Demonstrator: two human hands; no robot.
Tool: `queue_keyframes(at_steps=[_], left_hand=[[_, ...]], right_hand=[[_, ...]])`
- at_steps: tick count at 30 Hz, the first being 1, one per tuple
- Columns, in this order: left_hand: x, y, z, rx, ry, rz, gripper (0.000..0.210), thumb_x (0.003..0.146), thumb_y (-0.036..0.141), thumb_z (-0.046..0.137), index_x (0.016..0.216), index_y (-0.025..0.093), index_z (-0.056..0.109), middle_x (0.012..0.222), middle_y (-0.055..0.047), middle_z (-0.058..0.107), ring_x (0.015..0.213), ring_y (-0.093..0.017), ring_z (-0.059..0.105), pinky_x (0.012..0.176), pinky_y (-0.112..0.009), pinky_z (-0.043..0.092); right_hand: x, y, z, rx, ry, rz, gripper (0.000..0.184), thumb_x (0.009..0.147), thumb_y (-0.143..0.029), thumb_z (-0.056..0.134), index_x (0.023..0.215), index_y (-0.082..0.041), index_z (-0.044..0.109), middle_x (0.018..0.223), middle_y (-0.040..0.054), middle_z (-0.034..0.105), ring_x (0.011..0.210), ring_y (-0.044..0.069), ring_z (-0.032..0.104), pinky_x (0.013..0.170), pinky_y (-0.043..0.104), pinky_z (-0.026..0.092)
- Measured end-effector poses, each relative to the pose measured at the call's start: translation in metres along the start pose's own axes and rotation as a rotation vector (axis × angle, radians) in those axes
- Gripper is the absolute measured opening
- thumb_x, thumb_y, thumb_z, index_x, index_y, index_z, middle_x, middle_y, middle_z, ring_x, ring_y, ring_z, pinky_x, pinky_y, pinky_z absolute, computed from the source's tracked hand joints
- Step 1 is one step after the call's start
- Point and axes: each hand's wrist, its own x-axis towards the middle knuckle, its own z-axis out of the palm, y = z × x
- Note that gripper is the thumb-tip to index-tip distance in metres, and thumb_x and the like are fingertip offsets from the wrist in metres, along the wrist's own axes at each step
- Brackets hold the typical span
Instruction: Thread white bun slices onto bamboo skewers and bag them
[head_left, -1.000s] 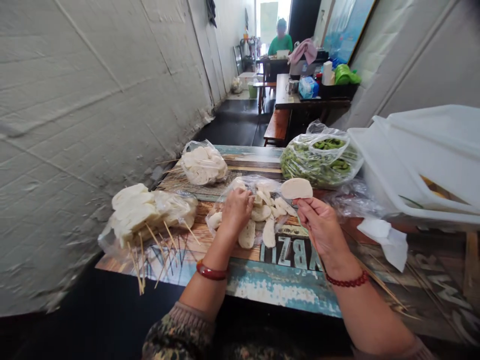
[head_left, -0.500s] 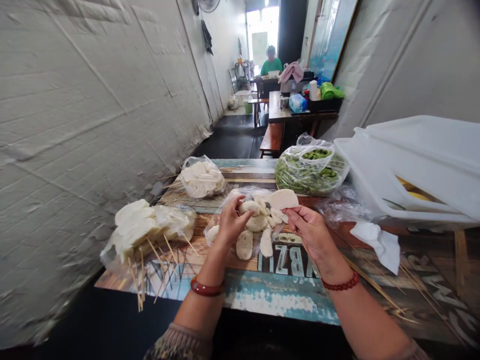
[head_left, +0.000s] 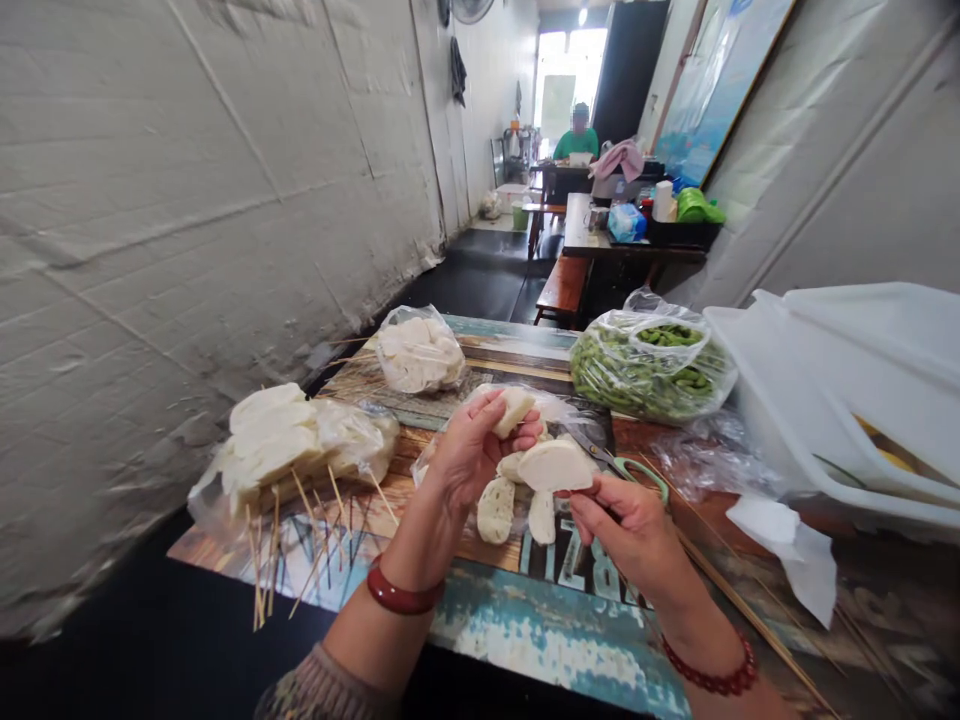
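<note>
My left hand (head_left: 466, 452) is raised over the pile, its fingers curled round a pale, thick food slice (head_left: 516, 408). Between the thumb and fingers of my right hand (head_left: 628, 528) is the edge of a wider, flat white slice (head_left: 556, 467). Below both hands, more pale slices (head_left: 495, 510) with speckled faces lie on a clear plastic bag. Green-handled scissors (head_left: 641, 474) rest just beyond my right hand. On the left, a stack of white slices (head_left: 274, 430) on thin wooden skewers (head_left: 271, 545) sits in plastic.
A bag of pale pieces (head_left: 420, 352) stands at the table's far left. A bag of green pods or peppers (head_left: 645, 365) is at the far right, beside white plastic tubs (head_left: 787, 400). Loose skewers and a tissue (head_left: 787, 550) lie at right. A person (head_left: 576, 140) sits far back.
My left hand has lifted with a slice in it and turned palm inward. My right hand has brought the wide slice lower and nearer. The scissors now show. The camera view has shifted.
</note>
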Motion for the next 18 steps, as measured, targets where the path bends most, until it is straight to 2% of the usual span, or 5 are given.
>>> queue_keyframes(at_steps=[9, 18], left_hand=[[0.0, -0.014, -0.003, -0.07, -0.025, -0.096, 0.028, 0.073, 0.033, 0.08, 0.089, 0.014, 0.068, 0.08, -0.006, 0.074, 0.067, -0.016, 0.07, 0.066, -0.025, 0.058], [0.0, -0.013, -0.006, -0.034, -0.019, -0.084, 0.028, 0.073, 0.036, 0.079, 0.089, 0.015, 0.068, 0.08, -0.006, 0.075, 0.068, -0.014, 0.069, 0.063, -0.021, 0.054]], right_hand=[[-0.001, 0.007, 0.008, -0.085, -0.005, 0.073, 0.025, 0.095, -0.034, 0.055, 0.088, -0.018, 0.072, 0.056, -0.0034, 0.058, 0.054, 0.012, 0.053, 0.058, 0.024, 0.041], [-0.001, 0.004, 0.008, -0.113, 0.009, 0.135, 0.023, 0.094, -0.034, 0.054, 0.084, -0.018, 0.069, 0.054, -0.0035, 0.057, 0.052, 0.012, 0.051, 0.055, 0.024, 0.039]])
